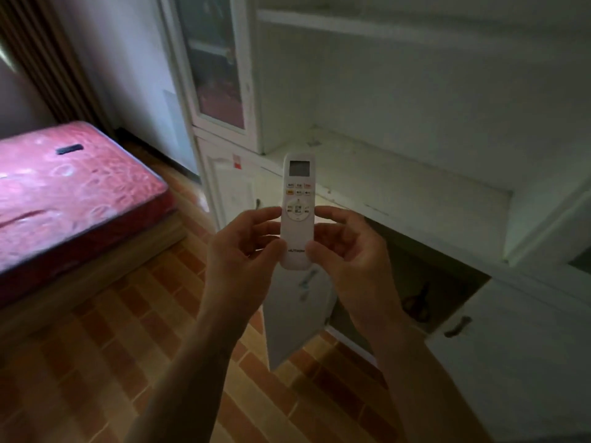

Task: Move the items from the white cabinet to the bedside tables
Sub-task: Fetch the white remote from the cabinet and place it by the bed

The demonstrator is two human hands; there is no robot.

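A white remote control (298, 193) with a small screen and coloured buttons stands upright in front of me. My left hand (243, 251) pinches its left edge and my right hand (348, 251) pinches its right edge, thumbs on the lower front. Behind it is the white cabinet (399, 187) with a bare counter. Its lower compartment stands open, and dark scissors (417, 303) lie inside, right of my right hand.
An open white cabinet door (297, 318) hangs below my hands, and another door with a dark handle (457, 327) is at the right. A red mattress (73, 190) with a small black object (69, 149) lies at the left. The floor is orange-brown tile (128, 330).
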